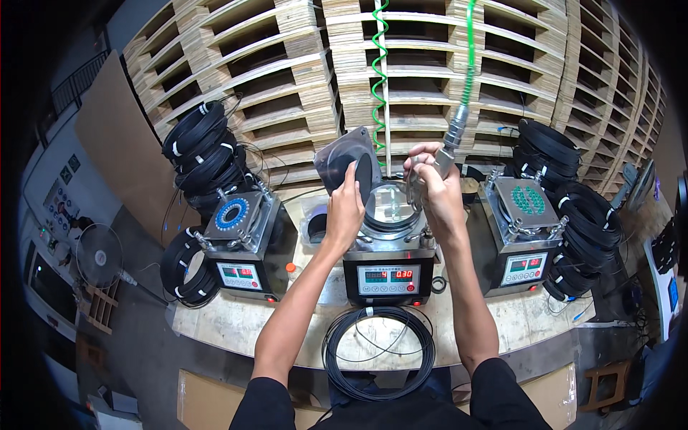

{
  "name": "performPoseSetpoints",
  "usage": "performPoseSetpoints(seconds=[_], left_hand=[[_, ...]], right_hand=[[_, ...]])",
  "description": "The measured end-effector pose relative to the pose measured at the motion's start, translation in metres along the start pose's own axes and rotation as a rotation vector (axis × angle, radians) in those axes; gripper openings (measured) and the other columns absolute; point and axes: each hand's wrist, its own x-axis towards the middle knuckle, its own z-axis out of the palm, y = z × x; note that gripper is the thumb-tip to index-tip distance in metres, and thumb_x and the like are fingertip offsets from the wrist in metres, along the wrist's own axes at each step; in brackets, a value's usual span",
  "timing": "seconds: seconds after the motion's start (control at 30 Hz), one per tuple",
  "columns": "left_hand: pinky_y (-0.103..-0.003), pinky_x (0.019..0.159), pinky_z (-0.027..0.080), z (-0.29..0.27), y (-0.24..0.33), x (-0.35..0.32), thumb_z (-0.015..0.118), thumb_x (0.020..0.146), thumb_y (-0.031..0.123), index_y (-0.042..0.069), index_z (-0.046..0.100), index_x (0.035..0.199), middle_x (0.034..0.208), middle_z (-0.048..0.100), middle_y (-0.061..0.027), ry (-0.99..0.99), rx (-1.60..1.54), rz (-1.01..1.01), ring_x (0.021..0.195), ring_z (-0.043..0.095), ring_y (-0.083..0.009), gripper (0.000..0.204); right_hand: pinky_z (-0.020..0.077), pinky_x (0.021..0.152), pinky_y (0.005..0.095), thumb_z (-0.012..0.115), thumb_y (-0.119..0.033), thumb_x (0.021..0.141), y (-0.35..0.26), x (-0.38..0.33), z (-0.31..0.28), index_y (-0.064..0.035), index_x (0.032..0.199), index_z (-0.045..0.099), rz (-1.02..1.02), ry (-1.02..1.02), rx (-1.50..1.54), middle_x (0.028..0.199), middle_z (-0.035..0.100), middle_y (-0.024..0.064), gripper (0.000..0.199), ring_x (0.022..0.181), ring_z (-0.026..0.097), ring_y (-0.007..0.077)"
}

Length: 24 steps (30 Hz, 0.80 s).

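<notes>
Pale worn workbench [516,326] across mid frame, front edge curving along lower centre. Stacked wooden pallets [287,79] filling the whole top behind it. Grey floor lower left, with a small fan [98,256] at far left and a brown board [118,136] leaning upper left.

Three box machines in a row on the bench: left machine [240,247], middle machine [389,269], right machine [519,247], each with a red-digit panel facing the front edge. Narrow gaps between them. Black cable coils [204,154] piled behind the left one, more coils [584,215] crowding the right end. One loose cable loop [378,351] at lower centre, hanging over the front edge between the forearms.

Left hand [345,208] at frame centre, fingers together, gripping the lower edge of a dark round plate [349,163] tilted up above the middle machine. Right hand [433,190] just right of it, fingers curled shut around an air nozzle [446,154] on a green coiled hose [469,50] dropping from top. Nozzle tip over the open metal bowl [390,208] on top of the middle machine.

Open bench mostly at lower right and lower left corners.
</notes>
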Motion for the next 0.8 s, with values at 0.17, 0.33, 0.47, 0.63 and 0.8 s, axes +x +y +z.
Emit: performPoseSetpoints(seconds=[0.17,0.33,0.47,0.63,0.8], left_hand=[[-0.055,0.07,0.051,0.002,-0.008,-0.001,0.048,0.1,0.004,0.003,0.045,0.143,0.094,0.066,-0.0324,0.002,-0.033,0.023,0.085,0.065,-0.0501,0.043],[-0.051,0.065,0.047,0.005,-0.005,0.0,0.051,0.099,0.003,0.002,0.047,0.142,0.082,0.064,-0.0321,0.049,-0.077,0.046,0.075,0.064,-0.0491,0.043],[-0.051,0.065,0.047,0.003,0.0,-0.001,0.051,0.099,0.003,0.003,0.048,0.141,0.082,0.064,-0.0325,0.015,-0.127,-0.009,0.075,0.063,-0.0493,0.043],[-0.053,0.07,0.051,-0.002,-0.005,-0.001,0.05,0.1,0.005,0.002,0.047,0.142,0.094,0.066,-0.0327,0.003,-0.097,-0.04,0.085,0.064,-0.0507,0.042],[-0.053,0.072,0.052,-0.011,0.009,0.004,0.052,0.097,0.001,0.007,0.049,0.142,0.099,0.067,-0.0295,-0.108,-0.152,-0.068,0.089,0.065,-0.0483,0.046]], right_hand=[[0.0474,0.069,0.0251,0.053,-0.006,0.09,-0.006,-0.014,-0.024,-0.0037,0.114,0.059,0.335,-0.266,-0.254,0.086,0.062,0.0029,0.025,0.077,0.057,0.0097],[0.0438,0.066,0.024,0.052,-0.004,0.088,0.02,0.005,-0.06,-0.0031,0.106,0.063,0.192,-0.147,-0.524,0.081,0.058,0.0007,0.02,0.074,0.054,0.0081],[0.0447,0.068,0.0239,0.052,-0.004,0.09,0.031,0.026,-0.059,-0.0019,0.104,0.062,0.003,-0.009,-0.446,0.082,0.059,0.0004,0.018,0.075,0.056,0.0086],[0.0486,0.068,0.0253,0.054,-0.006,0.092,0.015,0.009,-0.041,-0.0017,0.11,0.059,0.195,-0.194,-0.206,0.085,0.06,0.0017,0.019,0.077,0.058,0.0091],[0.0521,0.075,0.0249,0.056,-0.008,0.094,-0.01,0.005,-0.027,-0.0024,0.117,0.059,0.085,-0.16,-0.238,0.095,0.066,0.0045,0.024,0.086,0.063,0.0103]])
